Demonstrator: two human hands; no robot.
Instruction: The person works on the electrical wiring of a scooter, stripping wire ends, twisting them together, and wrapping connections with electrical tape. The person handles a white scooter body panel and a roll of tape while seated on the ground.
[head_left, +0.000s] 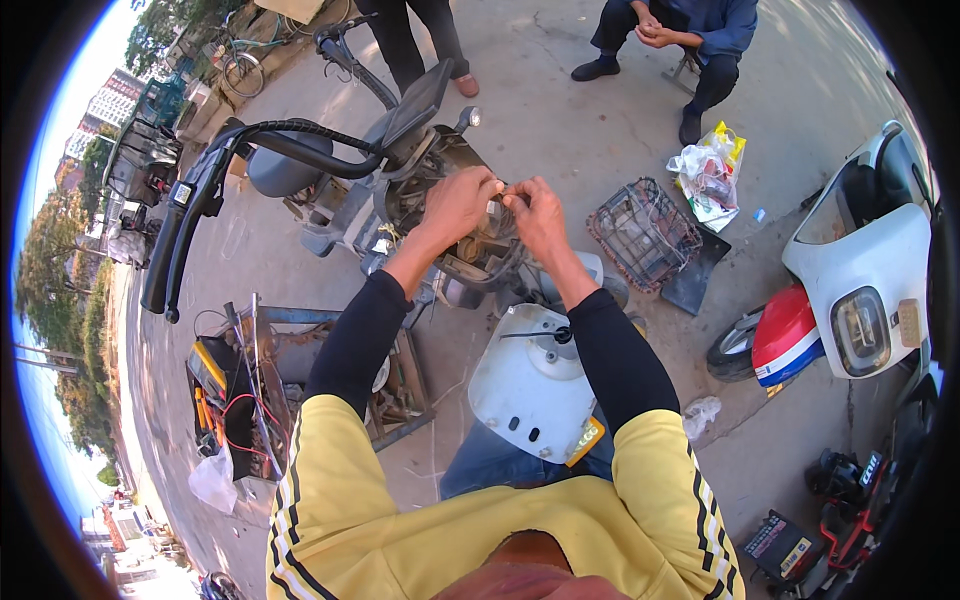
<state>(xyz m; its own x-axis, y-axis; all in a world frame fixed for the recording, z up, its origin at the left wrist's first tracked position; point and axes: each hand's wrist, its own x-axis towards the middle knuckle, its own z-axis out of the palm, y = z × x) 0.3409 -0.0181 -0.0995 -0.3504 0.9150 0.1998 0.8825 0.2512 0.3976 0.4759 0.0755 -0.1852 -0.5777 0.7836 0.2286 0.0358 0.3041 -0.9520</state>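
**Fine two-handed pinch above a stripped scooter front**

Clock centred on the fingertips, twelve at the top of the view.

Drawn in to a narrow thumb-and-finger pinch on the left hand (460,205), and likewise on the right hand (540,220), tips nearly meeting. Caught between them, a small piece (502,191), mostly covered by skin; cannot tell its kind. Placed right above the dark, hollow plastic front housing (460,152) of a partly dismantled scooter, crowded with exposed wires and fittings.

Likeliest trouble: losing the piece into that cavity, from so slight a hold on so little material. Possible too: straining or snagging a wire, from pulling unevenly or dragging a wrist across the rim.

Farther out, at six, a white moulded plastic panel (515,395) with a black cable, above blue denim legs; at risk of sliding and scuffing, from shifting the knees. Toward nine and ten, a long black curved handlebar (190,205); liable to jolt the work if knocked. At seven, a worn metal-edged box (402,428); near eight, a black tool bag (240,400) with orange-handled tools. Between three and four, a rusty wire-mesh basket (645,235), touching a flat black panel (698,278).
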